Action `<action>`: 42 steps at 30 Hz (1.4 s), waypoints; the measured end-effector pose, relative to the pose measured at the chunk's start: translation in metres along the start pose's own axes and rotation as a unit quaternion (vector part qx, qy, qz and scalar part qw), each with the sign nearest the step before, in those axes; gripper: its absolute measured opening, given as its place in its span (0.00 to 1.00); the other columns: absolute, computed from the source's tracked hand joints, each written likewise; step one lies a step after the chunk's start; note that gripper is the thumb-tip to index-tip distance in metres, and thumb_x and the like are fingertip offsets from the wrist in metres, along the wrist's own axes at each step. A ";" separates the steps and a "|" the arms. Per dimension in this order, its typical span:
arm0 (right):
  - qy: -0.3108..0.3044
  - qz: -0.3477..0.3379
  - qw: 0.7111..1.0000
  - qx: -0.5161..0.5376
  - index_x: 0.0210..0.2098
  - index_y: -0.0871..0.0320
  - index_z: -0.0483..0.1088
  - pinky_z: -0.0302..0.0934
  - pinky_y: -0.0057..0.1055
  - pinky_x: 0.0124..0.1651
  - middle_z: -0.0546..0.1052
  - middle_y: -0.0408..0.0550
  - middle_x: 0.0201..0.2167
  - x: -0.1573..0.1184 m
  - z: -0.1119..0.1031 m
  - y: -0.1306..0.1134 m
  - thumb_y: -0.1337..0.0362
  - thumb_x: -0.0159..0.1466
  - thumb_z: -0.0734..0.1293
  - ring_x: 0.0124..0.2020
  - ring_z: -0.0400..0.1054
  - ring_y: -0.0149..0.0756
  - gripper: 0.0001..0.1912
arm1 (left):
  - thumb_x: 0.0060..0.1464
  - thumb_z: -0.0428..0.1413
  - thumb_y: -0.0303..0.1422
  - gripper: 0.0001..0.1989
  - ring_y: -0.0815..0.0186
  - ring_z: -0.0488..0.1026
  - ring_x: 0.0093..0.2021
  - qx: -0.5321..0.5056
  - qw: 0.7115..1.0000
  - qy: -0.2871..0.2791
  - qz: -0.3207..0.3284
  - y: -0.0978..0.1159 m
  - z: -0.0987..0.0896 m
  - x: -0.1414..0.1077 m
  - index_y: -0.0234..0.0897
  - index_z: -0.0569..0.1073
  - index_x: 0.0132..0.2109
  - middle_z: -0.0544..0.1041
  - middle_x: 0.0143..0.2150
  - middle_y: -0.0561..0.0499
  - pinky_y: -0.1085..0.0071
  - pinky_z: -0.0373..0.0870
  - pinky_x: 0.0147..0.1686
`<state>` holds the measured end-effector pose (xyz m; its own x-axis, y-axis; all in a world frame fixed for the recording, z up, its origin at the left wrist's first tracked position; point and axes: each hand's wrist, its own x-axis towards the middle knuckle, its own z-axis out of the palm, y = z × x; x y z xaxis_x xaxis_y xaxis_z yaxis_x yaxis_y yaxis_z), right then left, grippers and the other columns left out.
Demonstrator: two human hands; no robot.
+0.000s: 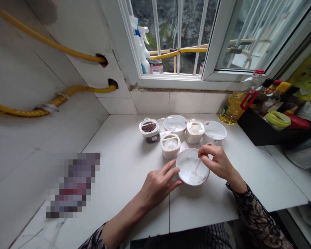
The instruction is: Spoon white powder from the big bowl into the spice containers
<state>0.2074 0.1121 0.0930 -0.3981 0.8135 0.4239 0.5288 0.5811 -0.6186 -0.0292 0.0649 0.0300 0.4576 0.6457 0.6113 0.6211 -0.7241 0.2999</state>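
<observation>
A white bowl (188, 164) with a pink rim stands on the white tiled counter, some white stuff at its bottom. The fingers of my left hand (159, 183) are wrapped round its left edge. Over the bowl's right side, my right hand (216, 159) pinches a small clear spoon (197, 166), whose tip rests in the white stuff. Just behind the bowl is an open jar of white grains (170, 145). Further back are a jar of dark red grains (149, 129), a jar of pale powder (195, 131) and two more white bowls (175, 125) (215, 132).
An oil bottle (233, 105) and a black box (256, 129) of bottles and lidded containers stand at the right. A blurred-out item (76, 185) lies at the left. Behind the counter is a barred window; yellow hoses (85, 89) run along the left wall.
</observation>
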 end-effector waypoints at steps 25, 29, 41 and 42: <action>0.001 0.082 0.994 0.073 0.23 0.55 0.70 0.59 0.33 0.37 0.71 0.41 0.16 0.000 0.016 0.000 0.70 0.54 0.59 0.27 0.64 0.36 0.10 | 0.65 0.52 0.39 0.11 0.66 0.80 0.31 -0.006 1.000 -0.007 -0.002 -0.001 0.002 -0.002 0.35 0.71 0.46 0.76 0.54 0.37 0.73 0.75 0.25; 0.033 0.141 0.981 0.128 0.21 0.55 0.70 0.58 0.31 0.32 0.71 0.41 0.17 0.002 0.014 0.001 0.68 0.52 0.60 0.24 0.64 0.33 0.08 | 0.65 0.52 0.39 0.12 0.65 0.80 0.32 -0.001 1.000 -0.010 -0.004 -0.001 0.001 -0.002 0.35 0.71 0.46 0.76 0.54 0.37 0.73 0.75 0.26; 0.075 0.228 0.933 0.267 0.21 0.58 0.71 0.55 0.27 0.24 0.68 0.39 0.13 0.008 0.012 0.007 0.66 0.49 0.63 0.18 0.60 0.29 0.05 | 0.65 0.51 0.39 0.12 0.65 0.80 0.31 0.001 1.000 -0.007 0.001 -0.001 0.002 -0.001 0.35 0.72 0.45 0.76 0.53 0.36 0.72 0.75 0.25; 0.076 0.229 0.930 0.275 0.20 0.58 0.71 0.54 0.27 0.24 0.67 0.39 0.13 0.009 0.011 0.008 0.66 0.49 0.63 0.17 0.60 0.29 0.05 | 0.65 0.51 0.39 0.12 0.65 0.80 0.31 0.001 1.000 -0.007 0.001 -0.001 0.002 -0.001 0.35 0.72 0.45 0.76 0.53 0.36 0.72 0.75 0.25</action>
<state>0.1995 0.1233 0.0846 -0.0921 0.9912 0.0948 0.1356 0.1068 -0.9850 -0.0293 0.0653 0.0275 0.4678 0.6482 0.6008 0.6223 -0.7243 0.2969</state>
